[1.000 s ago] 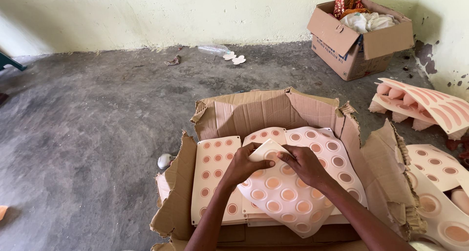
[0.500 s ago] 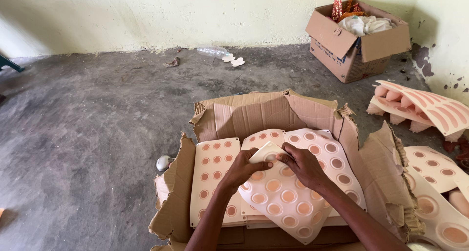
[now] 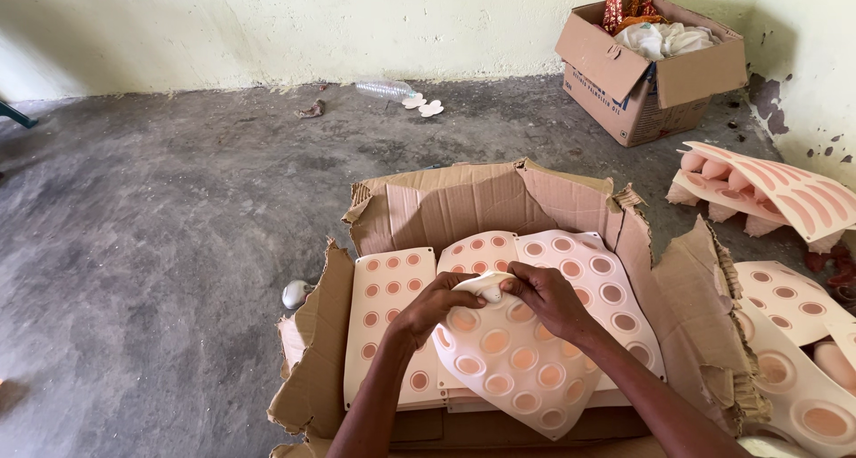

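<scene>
Soft mould sheet gripped over a torn box.

The sheet point(image 3: 513, 355) (thin, floppy, probably light) is pinched at its folded top edge by the left hand point(image 3: 434, 306) and right hand point(image 3: 544, 297), both closed on it, above the box point(image 3: 464, 204); edge holds seem best.

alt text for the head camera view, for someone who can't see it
Left hand and right hand grip the top edge of a pale dimpled sheet over a torn cardboard box of similar sheets, on a grey concrete floor.
</scene>
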